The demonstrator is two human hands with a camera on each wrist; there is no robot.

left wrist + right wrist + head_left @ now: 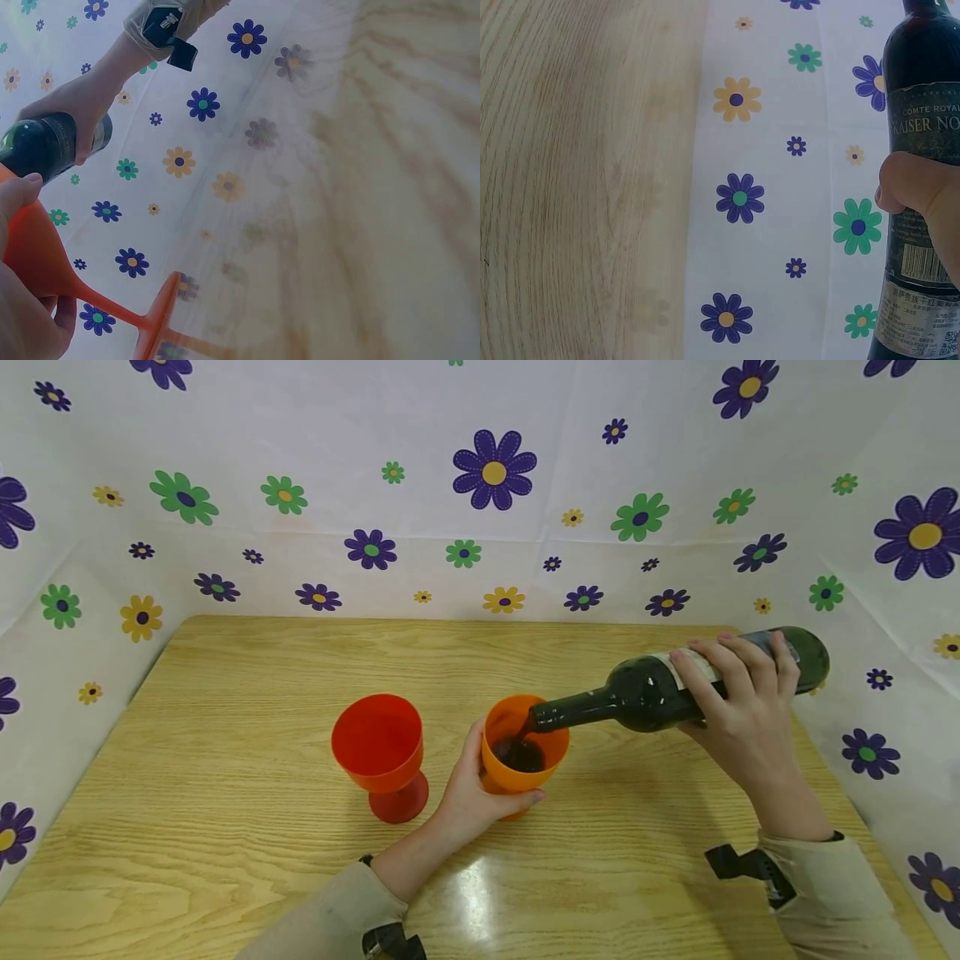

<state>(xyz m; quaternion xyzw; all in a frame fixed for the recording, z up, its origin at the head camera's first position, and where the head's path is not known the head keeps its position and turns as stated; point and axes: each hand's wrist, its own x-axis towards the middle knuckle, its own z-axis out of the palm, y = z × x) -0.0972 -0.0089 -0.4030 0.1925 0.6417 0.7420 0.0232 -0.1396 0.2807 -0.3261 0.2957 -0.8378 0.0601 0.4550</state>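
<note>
My right hand [738, 706] grips a dark green wine bottle [648, 693] round its body, tipped so the neck points left and slightly down. Dark red liquid runs from the bottle's mouth into an orange goblet [557, 747], where a dark pool shows at the bottom. With fingers and thumb around the goblet's bowl, my left hand [468, 797] holds it upright. The left wrist view shows the goblet's stem and round foot [159, 315] at the tabletop. In the right wrist view, the thumb lies across the bottle's printed label [922, 124].
A red goblet [377, 745] stands upright on the wooden table [225, 693], left of my left hand. White cloth [315, 418] with purple, green and yellow flowers hangs behind the table and along both sides.
</note>
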